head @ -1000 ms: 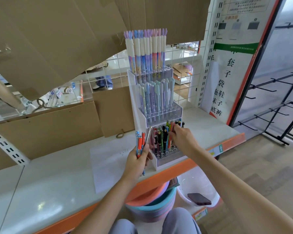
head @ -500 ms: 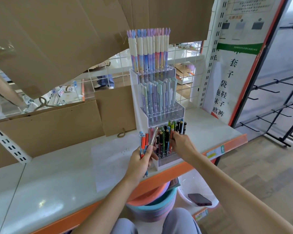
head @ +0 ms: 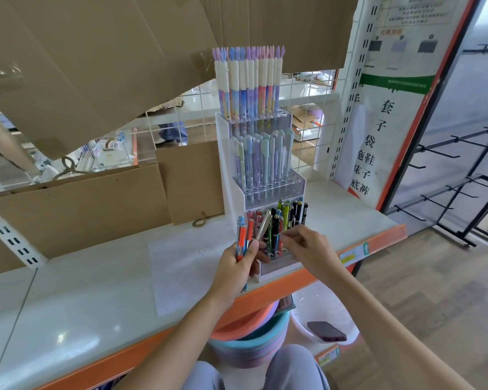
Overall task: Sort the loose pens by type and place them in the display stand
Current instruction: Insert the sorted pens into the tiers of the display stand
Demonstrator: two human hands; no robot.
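Compared with one second ago, the right hand (head: 307, 249) has dropped from the pen tops to the lowest tier of the display stand (head: 226, 170), its grip curled (whether it pinches a pen there cannot be told). The left hand (head: 237, 266) still grips the loose pens (head: 244, 237) just left of the stand, on the tabletop (head: 82, 282). Farther back, the poster (head: 378, 130) reads 套子袋.

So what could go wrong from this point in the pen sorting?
1. The left hand grips several loose pens at once, the silver pen leaning out at a tilt; one could slip.
2. The right hand works in the crowded bottom tier and could knock neighbouring pens askew.
3. The display stand sits near the shelf edge; a push might tip it.
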